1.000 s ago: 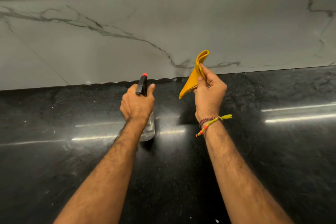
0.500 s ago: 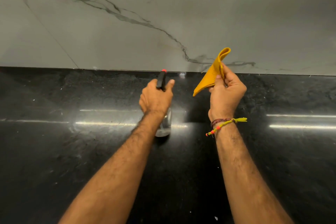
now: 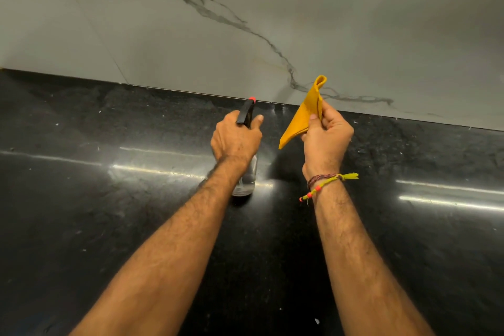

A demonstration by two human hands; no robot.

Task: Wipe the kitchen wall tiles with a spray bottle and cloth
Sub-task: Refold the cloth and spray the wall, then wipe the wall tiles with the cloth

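My left hand (image 3: 235,140) grips a clear spray bottle (image 3: 248,177) with a black trigger head and a red nozzle tip pointed at the wall. The bottle is upright over the black counter. My right hand (image 3: 326,135) pinches a folded yellow cloth (image 3: 302,114), held up beside the bottle with one corner hanging down to the left. The white marble-look wall tiles (image 3: 272,13) with grey veins fill the upper half, a short way beyond both hands.
A glossy black stone countertop (image 3: 109,213) spans the lower half and meets the wall along a slanted line. Light streaks reflect on it at left and right. A tile joint runs diagonally at the upper left.
The view has swung left and tilted, so both hands now sit further right in frame. The grips on bottle and cloth are unchanged.
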